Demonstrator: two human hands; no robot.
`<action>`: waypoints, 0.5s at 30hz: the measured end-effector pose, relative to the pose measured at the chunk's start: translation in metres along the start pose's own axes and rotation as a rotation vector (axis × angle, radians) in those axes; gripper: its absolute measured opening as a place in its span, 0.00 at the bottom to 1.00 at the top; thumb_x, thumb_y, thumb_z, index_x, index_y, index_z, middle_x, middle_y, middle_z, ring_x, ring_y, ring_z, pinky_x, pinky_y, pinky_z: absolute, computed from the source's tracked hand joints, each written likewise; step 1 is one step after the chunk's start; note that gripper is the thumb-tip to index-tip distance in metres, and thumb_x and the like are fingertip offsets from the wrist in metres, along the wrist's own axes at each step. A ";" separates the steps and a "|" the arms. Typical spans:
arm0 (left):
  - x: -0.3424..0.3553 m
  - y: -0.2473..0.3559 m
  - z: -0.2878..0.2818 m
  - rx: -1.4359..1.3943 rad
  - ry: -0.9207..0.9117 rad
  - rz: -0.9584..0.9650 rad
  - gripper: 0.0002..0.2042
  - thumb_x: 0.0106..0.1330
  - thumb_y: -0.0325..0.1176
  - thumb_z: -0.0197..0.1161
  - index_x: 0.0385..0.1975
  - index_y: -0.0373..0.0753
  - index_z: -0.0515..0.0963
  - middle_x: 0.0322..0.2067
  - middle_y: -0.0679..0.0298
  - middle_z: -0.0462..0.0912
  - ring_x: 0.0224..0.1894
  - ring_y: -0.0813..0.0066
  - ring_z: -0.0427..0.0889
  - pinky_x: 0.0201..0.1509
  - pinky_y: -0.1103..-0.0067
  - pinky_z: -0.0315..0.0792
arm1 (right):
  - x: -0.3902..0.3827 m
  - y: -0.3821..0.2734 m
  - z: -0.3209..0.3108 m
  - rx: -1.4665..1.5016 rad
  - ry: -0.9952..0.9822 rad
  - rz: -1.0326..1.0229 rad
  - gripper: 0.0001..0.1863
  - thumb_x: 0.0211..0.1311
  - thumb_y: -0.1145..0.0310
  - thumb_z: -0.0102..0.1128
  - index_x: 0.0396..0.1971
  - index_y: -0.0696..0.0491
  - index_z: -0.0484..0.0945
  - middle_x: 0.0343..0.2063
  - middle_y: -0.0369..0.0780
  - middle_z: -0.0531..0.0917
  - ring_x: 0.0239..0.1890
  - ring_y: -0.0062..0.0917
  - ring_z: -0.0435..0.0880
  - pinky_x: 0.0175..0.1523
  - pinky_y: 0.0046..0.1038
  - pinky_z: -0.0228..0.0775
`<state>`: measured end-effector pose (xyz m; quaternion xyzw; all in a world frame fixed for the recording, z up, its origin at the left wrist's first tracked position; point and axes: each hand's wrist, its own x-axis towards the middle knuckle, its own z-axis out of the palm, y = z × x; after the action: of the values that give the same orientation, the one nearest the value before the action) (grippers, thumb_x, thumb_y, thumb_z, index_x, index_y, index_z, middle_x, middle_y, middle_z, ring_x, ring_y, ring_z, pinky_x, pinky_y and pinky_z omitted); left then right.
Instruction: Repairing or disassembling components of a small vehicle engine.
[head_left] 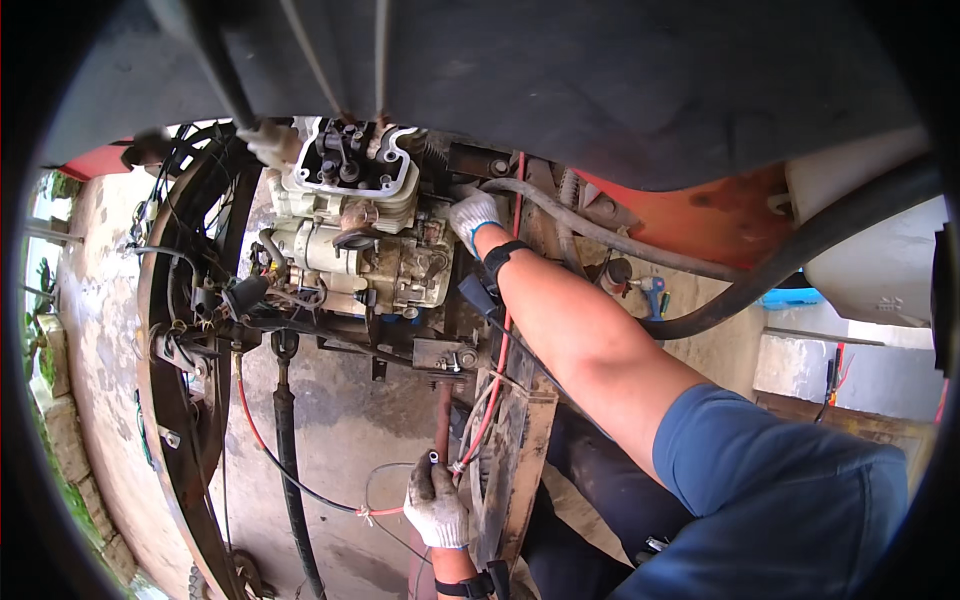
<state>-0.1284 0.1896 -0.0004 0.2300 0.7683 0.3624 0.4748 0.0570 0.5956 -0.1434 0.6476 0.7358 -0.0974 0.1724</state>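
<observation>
My left hand, in a white glove with dark soiled fingertips, is low in the middle. Its fingers pinch a small metal piece with a round opening at its end; its exact kind is unclear. My right hand, gloved too, reaches in at the right side of a dirty engine. Its fingers are hidden among the parts there, so any grip does not show. The engine's top is uncovered, with valve parts inside a pale metal rim. A thin red hose runs beneath my right wrist.
A rusty metal frame with wire bundles curves along the left. A dark shaft runs downward from the frame. Thick black hose and an orange panel lie right. A blue tool rests on the floor beyond my forearm.
</observation>
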 end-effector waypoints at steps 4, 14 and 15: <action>0.000 -0.012 -0.010 0.119 0.021 -0.055 0.14 0.72 0.28 0.59 0.51 0.27 0.81 0.36 0.56 0.87 0.32 0.75 0.82 0.37 0.77 0.77 | 0.010 0.007 0.018 -0.314 -0.042 -0.170 0.23 0.69 0.69 0.51 0.63 0.48 0.78 0.63 0.36 0.80 0.67 0.28 0.75 0.67 0.28 0.67; 0.006 -0.022 -0.015 0.058 0.028 -0.154 0.13 0.72 0.30 0.58 0.49 0.28 0.82 0.29 0.62 0.85 0.23 0.79 0.76 0.28 0.79 0.72 | 0.037 0.020 0.062 0.212 0.102 -0.012 0.22 0.72 0.69 0.46 0.64 0.50 0.75 0.61 0.41 0.81 0.64 0.29 0.77 0.62 0.27 0.72; 0.007 -0.022 -0.014 0.049 0.014 -0.132 0.13 0.73 0.30 0.58 0.51 0.29 0.81 0.27 0.62 0.84 0.23 0.79 0.77 0.28 0.80 0.72 | 0.039 0.023 0.063 0.216 0.110 -0.001 0.22 0.72 0.69 0.46 0.64 0.50 0.75 0.61 0.41 0.81 0.64 0.29 0.77 0.62 0.27 0.72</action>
<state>-0.1443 0.1762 -0.0178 0.1879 0.7939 0.3130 0.4863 0.0837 0.6116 -0.2149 0.6665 0.7297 -0.1405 0.0606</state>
